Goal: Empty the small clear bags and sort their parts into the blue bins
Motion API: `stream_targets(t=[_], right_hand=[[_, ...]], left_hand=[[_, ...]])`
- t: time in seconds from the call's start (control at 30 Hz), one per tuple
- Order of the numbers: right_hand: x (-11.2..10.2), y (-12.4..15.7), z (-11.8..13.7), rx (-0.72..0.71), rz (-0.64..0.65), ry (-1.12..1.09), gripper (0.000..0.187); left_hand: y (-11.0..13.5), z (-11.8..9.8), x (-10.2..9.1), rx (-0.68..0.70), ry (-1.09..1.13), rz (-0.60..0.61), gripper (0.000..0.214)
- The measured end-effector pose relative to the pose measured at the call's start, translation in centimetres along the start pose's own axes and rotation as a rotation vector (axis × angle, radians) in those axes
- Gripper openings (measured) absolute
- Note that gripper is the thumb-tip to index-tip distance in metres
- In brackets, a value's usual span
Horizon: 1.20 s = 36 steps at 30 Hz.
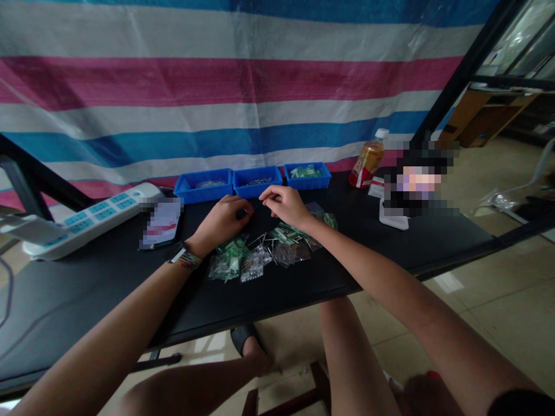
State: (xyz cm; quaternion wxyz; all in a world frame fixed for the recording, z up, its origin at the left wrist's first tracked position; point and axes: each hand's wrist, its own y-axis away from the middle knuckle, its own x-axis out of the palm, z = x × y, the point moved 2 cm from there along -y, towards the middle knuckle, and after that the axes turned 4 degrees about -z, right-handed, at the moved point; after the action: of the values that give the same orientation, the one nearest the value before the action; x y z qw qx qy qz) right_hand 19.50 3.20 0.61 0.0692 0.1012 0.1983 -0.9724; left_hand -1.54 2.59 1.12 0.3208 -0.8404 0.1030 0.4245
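My left hand rests low over the black table with its fingers curled in. Whatever it may hold is hidden. Facing it, my right hand is bent at the wrist with fingers drawn together, and nothing can be made out in them. A small gap separates the two hands. Below them lie small clear bags with green printing, plain clear bags and loose thin metal pins. Behind stand three blue bins: the left bin with clear pieces, the middle bin with small dark parts, the right bin with green bags.
A white power strip and a phone lie on the left of the table. At the right are a drink bottle, a white object and a blurred patch. A striped sheet hangs behind the bins.
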Motion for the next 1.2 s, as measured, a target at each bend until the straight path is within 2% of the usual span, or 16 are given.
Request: stream_targets(t=[0.13, 0.23, 0.3, 0.4, 0.5, 0.6, 0.7, 0.83, 1.0, 1.1, 1.2], right_hand=[[0.1, -0.1, -0.1, 0.011, 0.012, -0.007, 0.012], [0.1, -0.1, -0.2, 0.013, 0.012, -0.006, 0.012], [0.2, -0.1, -0.4, 0.018, 0.017, -0.019, 0.011], [0.4, -0.1, -0.7, 0.080, 0.035, -0.076, 0.008], [0.7, 0.0, -0.8, 0.181, 0.066, -0.172, 0.007], [0.8, 0.0, -0.4, 0.211, 0.108, -0.276, 0.019], [0.6, -0.1, 0.0, 0.205, 0.121, -0.348, 0.023], [0.3, -0.1, 0.3, 0.213, 0.084, -0.382, 0.024], [0.1, -0.3, 0.5, 0.161, 0.036, -0.415, 0.034], [0.1, -0.5, 0.6, 0.123, 0.002, -0.385, 0.036], [0.2, -0.4, 0.7, 0.078, 0.005, -0.340, 0.034]], left_hand=[[0.0, 0.0, -0.2, -0.071, 0.007, -0.059, 0.033], [-0.1, -0.1, -0.5, -0.158, 0.072, -0.158, 0.032], [-0.3, -0.3, -0.8, -0.198, 0.188, -0.220, 0.027], [-0.5, -1.0, -1.1, -0.236, 0.433, -0.245, 0.017], [-0.5, -1.7, -1.3, -0.286, 0.607, -0.258, 0.021], [-0.4, -2.1, -1.3, -0.322, 0.679, -0.252, 0.028], [-0.3, -2.0, -1.0, -0.329, 0.707, -0.246, 0.037], [-0.3, -1.9, -0.6, -0.339, 0.734, -0.229, 0.043], [-0.5, -1.7, -0.4, -0.326, 0.728, -0.253, 0.044], [-0.4, -1.2, -0.3, -0.365, 0.759, -0.197, 0.039], [-0.3, -0.6, -0.1, -0.428, 0.807, -0.124, 0.043]])
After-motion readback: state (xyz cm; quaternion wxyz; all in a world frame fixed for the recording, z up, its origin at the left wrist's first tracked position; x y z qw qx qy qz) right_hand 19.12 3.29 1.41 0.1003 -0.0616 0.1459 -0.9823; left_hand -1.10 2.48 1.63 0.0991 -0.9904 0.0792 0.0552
